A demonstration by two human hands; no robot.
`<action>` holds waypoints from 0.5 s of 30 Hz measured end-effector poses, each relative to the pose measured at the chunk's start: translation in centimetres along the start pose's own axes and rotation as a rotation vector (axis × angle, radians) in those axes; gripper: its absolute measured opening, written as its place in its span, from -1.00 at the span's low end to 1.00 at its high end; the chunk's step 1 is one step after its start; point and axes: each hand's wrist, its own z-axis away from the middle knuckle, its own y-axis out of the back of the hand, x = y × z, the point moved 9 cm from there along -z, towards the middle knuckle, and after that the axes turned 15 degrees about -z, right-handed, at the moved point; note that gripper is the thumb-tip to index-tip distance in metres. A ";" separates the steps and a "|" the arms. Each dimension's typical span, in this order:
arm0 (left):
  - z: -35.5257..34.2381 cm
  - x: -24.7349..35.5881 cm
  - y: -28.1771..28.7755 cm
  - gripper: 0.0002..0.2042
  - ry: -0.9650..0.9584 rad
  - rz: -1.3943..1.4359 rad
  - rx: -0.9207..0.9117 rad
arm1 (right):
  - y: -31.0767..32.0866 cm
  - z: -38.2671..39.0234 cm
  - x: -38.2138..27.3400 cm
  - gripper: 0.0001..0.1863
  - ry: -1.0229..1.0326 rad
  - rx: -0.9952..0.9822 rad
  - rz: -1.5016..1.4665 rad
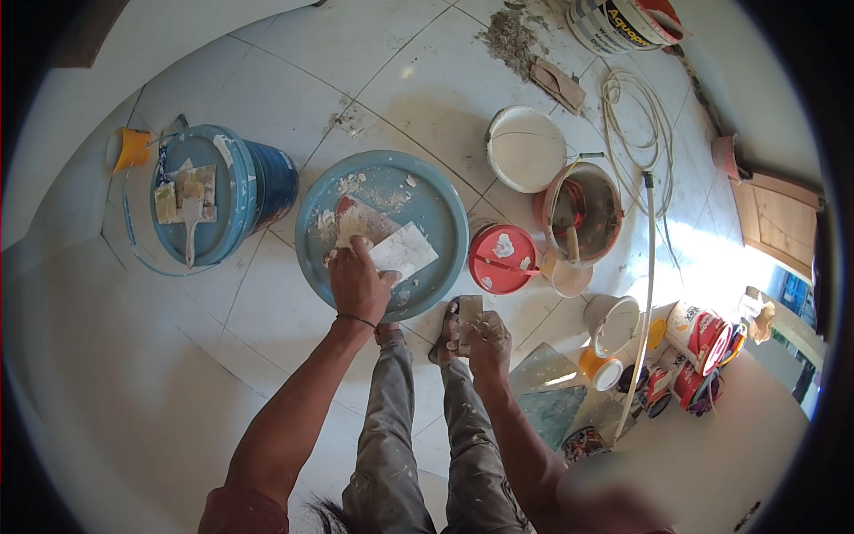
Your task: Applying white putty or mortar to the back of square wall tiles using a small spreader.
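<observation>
My left hand reaches over a round blue lid and grips a flat rectangular scraper blade coated in white putty. Beside the fingers lies a second flat piece, reddish and smeared with white; whether my hand touches it too is unclear. Dried white crumbs are scattered on the lid. Lower right of the lid, my right hand is closed on another flat scraper, greyish and held upright above my foot. The fingers of the right hand partly hide that scraper's lower end.
At left stands a blue bucket with scrapers and a brush on its lid. Right of the lid are a red-lidded tub, a white bucket and a mixing bucket. A hose and paint cans lie farther right.
</observation>
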 end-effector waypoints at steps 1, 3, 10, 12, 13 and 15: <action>0.1 -0.4 -0.5 -0.21 0.055 0.167 -0.067 | -0.6 0.2 0.1 -0.93 -0.043 0.005 -0.079; 1.0 0.6 0.9 -0.38 -0.063 0.224 0.050 | -0.5 -0.2 1.1 -0.90 -0.068 0.046 -0.136; 6.1 -3.1 0.5 -0.64 0.342 1.110 -0.125 | -6.4 4.0 -5.5 -0.80 0.101 -0.053 0.160; 7.1 -1.6 1.6 -0.61 0.280 1.035 -0.060 | -7.1 4.6 -7.1 -0.77 0.376 -0.034 0.374; 7.5 -0.9 3.0 -0.59 0.226 0.954 0.012 | -8.5 6.0 -8.7 -0.72 0.647 -0.025 0.588; 8.0 -1.1 2.8 -0.55 0.203 0.941 -0.001 | -9.8 6.4 -7.5 -0.59 0.525 -0.078 0.550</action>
